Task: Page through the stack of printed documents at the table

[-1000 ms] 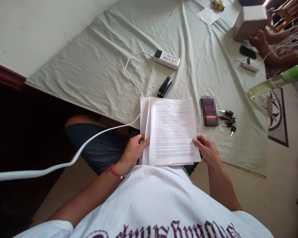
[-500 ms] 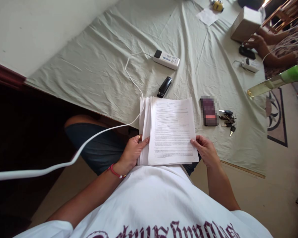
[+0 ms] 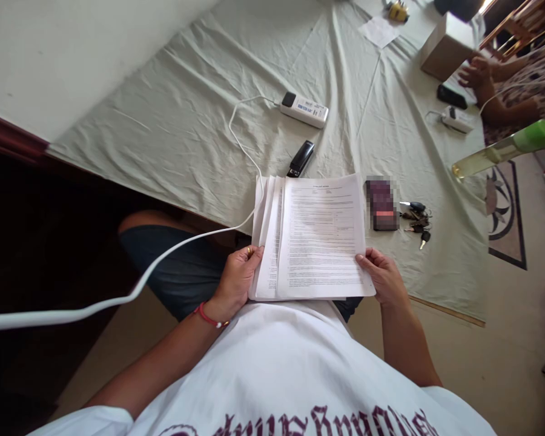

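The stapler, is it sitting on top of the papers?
No, the black stapler lies on the cloth just beyond the paper stack.

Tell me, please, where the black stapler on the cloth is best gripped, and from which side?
The stapler lies flat and slanted on the cloth, just beyond the papers. Probably best to pinch it across its narrow width at mid-length, coming from above: its long sides are free, while its near end sits close to the papers' top edge.
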Motion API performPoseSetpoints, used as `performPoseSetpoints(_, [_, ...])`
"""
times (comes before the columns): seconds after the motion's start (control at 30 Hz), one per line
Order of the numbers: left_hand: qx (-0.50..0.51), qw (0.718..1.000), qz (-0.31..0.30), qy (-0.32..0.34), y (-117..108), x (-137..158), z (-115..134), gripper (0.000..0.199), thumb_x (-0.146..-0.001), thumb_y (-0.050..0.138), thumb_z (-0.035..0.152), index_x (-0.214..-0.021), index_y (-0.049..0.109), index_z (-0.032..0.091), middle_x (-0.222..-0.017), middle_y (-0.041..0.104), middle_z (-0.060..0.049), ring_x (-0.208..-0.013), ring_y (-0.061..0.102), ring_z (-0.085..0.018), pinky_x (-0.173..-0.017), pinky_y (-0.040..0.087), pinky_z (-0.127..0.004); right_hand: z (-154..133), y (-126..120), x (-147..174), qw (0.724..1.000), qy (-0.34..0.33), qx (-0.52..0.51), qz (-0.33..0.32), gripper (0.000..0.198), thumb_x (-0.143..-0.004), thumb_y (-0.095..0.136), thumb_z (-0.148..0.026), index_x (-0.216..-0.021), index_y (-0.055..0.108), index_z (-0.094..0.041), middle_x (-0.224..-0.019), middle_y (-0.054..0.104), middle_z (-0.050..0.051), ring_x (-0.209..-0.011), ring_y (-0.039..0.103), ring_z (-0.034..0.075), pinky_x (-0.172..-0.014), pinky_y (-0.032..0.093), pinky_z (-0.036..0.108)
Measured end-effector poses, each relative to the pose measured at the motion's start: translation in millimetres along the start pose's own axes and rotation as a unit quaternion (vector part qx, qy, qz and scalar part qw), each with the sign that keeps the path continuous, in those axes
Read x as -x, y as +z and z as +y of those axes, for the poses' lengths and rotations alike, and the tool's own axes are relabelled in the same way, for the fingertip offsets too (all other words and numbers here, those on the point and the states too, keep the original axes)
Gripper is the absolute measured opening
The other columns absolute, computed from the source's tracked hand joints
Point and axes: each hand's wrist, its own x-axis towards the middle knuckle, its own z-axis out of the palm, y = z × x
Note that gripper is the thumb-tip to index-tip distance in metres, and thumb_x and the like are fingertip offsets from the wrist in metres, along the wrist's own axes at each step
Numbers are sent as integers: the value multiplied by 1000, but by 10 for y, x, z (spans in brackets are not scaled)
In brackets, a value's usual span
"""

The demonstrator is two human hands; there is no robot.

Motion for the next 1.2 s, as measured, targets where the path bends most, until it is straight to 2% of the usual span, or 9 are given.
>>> performPoseSetpoints(0.13, [-26,999,24,14,-14,-18,-22,61,-46,94,56,-60,49,18,-54,54,7,-53,45,-7,-51,39,-20,-54,16,43,999,19,-37,-3,39,-62,95,-43,-79,68,-21,-76,74,-2,-64,65,14,-60,52,24])
performPoseSetpoints(0.23, [-28,999,26,2,-9,-4,-3,66,-44,95,55,-62,43,20,-56,57,7,-54,50,-9,-52,42,-21,-72,-4,50,999,27,-47,1,40,-60,96,-42,-77,67,-21,-76,74,-1,-64,66,14,-60,52,26])
performPoseSetpoints(0.4, [-17,1000,9,-14,5,24,29,64,-45,96,51,-67,45,20,-65,66,4,-59,58,-13,-56,49,-26,-74,-61,43,998,31,-56,0,39,-62,95,-41,-78,65,-22,-79,74,-1,-66,68,17,-63,54,29])
performPoseSetpoints(0.57, [-12,1000,9,-1,21,36,51,60,-48,95,51,-70,48,20,-67,65,4,-60,58,-13,-58,49,-26,-74,-48,52,999,24,-21,13,42,-61,93,-46,-79,64,-22,-80,75,2,-68,68,20,-65,55,33])
performPoseSetpoints(0.7, [3,1000,13,19,22,45,43,58,-49,95,50,-74,52,19,-70,66,4,-63,57,-12,-63,49,-25,-50,-14,61,1000,13,-6,12,42,-61,92,-47,-79,64,-22,-78,74,0,-66,65,18,-62,52,30])
performPoseSetpoints(0.97, [-9,999,-2,43,-20,42,-4,45,-64,88,44,-84,55,20,-78,67,4,-70,59,-14,-70,48,-26,35,-46,31,999,-9,44,7,39,-68,88,-50,-81,64,-22,-74,71,-1,-64,62,16,-60,49,28])
performPoseSetpoints(1.2, [-26,998,1,50,-12,24,6,38,-61,83,37,-83,57,21,-79,67,3,-71,60,-15,-71,48,-27,72,-89,0,991,-53,118,17,37,-74,80,-58,-84,65,-25,-79,73,1,-69,64,21,-63,50,32])
